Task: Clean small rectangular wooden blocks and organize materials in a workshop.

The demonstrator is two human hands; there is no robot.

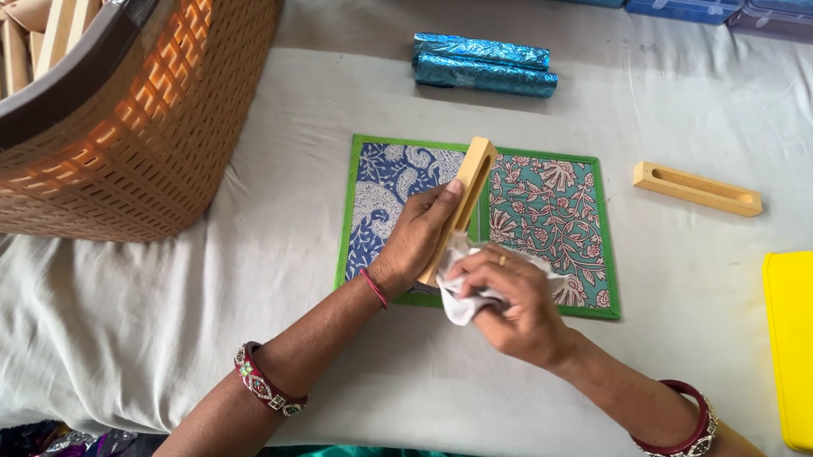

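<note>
My left hand [417,240] grips a long pale wooden block [469,187], holding it tilted on edge above a patterned mat [556,208] with a green border. My right hand [505,299] is closed on a white cloth [463,301] pressed against the lower end of that block. A second wooden block with a groove [698,188] lies flat on the white table cover to the right of the mat.
A brown woven plastic basket [143,122] holding several wooden pieces stands at the left. Two blue foil rolls [485,64] lie behind the mat. A yellow flat item [806,347] sits at the right edge. Coloured plastic boxes [706,5] line the far edge.
</note>
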